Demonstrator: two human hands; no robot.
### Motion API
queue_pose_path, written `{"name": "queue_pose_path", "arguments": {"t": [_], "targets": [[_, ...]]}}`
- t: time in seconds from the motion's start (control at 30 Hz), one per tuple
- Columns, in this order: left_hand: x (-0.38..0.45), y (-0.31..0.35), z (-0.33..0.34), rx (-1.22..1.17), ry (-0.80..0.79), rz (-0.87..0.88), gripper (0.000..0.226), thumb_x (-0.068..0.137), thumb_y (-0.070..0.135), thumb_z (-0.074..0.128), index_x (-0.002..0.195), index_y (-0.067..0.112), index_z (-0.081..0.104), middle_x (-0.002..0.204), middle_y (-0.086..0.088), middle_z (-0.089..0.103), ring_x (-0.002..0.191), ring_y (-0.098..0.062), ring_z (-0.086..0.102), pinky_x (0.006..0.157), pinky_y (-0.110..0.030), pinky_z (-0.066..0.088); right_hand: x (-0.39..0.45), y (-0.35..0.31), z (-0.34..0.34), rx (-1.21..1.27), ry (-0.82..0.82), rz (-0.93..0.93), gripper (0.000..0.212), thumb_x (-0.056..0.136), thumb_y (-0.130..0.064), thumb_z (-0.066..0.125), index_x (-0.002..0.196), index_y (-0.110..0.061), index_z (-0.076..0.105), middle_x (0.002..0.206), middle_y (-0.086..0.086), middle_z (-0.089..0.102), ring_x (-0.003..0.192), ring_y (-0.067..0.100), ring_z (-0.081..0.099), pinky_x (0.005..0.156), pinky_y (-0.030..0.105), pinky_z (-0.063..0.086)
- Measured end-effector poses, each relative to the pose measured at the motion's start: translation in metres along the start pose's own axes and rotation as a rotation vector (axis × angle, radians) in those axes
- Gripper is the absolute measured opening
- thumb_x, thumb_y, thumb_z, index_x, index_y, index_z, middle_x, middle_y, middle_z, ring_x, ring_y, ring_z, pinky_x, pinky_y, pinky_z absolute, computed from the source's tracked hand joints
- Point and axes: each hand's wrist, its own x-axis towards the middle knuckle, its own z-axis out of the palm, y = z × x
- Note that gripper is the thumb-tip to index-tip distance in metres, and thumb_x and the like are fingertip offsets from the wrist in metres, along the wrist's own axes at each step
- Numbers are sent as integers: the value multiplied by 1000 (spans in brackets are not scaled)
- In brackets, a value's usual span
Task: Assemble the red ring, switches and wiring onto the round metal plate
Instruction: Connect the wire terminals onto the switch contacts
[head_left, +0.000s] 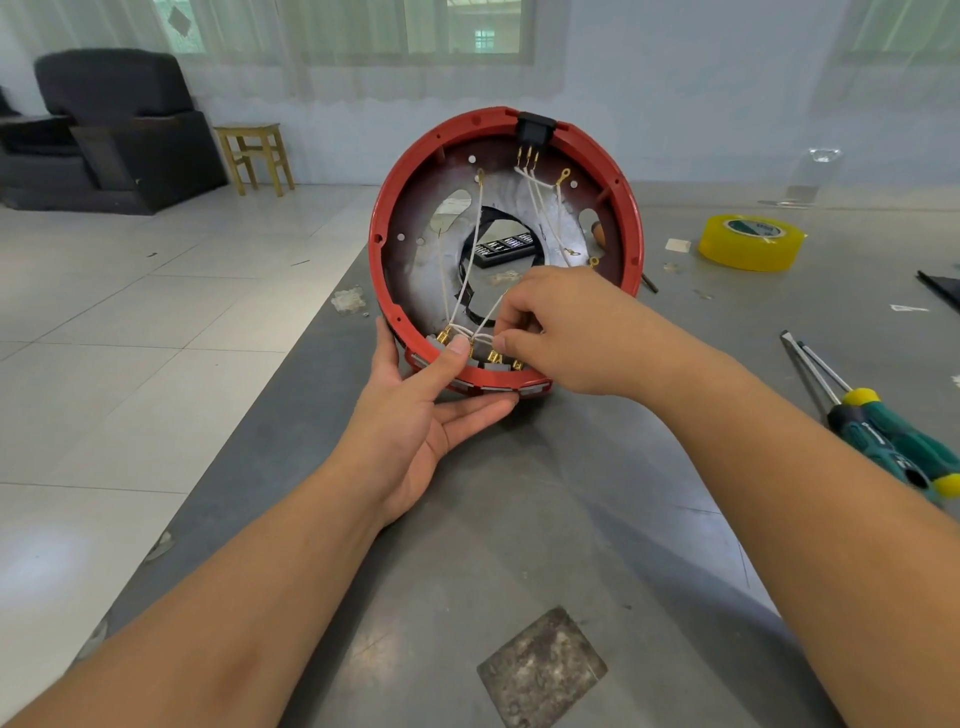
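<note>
- The red ring (415, 156), with the round metal plate (415, 260) seated inside it, is held tilted on edge above the grey table (519, 519).
- The ring's rim at 6 o'clock is gripped by the left hand (421, 415), thumb pressed inside by the brass terminals (493, 357).
- A white wire (470, 260) near those terminals is pinched by the right hand (561, 332).
- A black switch (535, 127) is seated at 12 o'clock, its leads hanging loose.
- A terminal could be bent or a wire pulled off if too much force is applied.
- The ring could slip from the one-handed hold, and crossed wires could be joined to the wrong tab.
</note>
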Motion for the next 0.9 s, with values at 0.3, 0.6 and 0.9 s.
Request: {"name": "queue_pose_path", "arguments": {"t": [0.3, 0.6, 0.9], "targets": [[2, -1, -2, 37, -60, -10, 104, 78, 5, 80, 149, 61, 30, 111, -20, 78, 104, -47, 75, 77, -39, 65, -1, 1, 2, 41, 16, 26, 12, 97, -31, 65, 88, -24, 70, 86, -13, 60, 77, 4, 53, 68, 24, 38], [6, -2, -4, 50, -25, -12, 107, 77, 8, 83, 153, 59, 28, 107, -20, 77, 88, -39, 78, 66, -31, 63, -2, 3, -3, 77, -8, 54, 8, 100, -32, 61, 96, -28, 67, 81, -17, 58, 77, -2, 53, 62, 17, 36], [8, -5, -6, 85, -24, 15, 112, 74, 7, 84, 155, 58, 27, 98, -16, 75, 75, -31, 73, 64, -30, 60, -3, 3, -8, 62, -27, 49, 9, 102, -28, 59, 98, -25, 66, 80, -16, 58, 76, -1, 54, 63, 17, 39]]}}
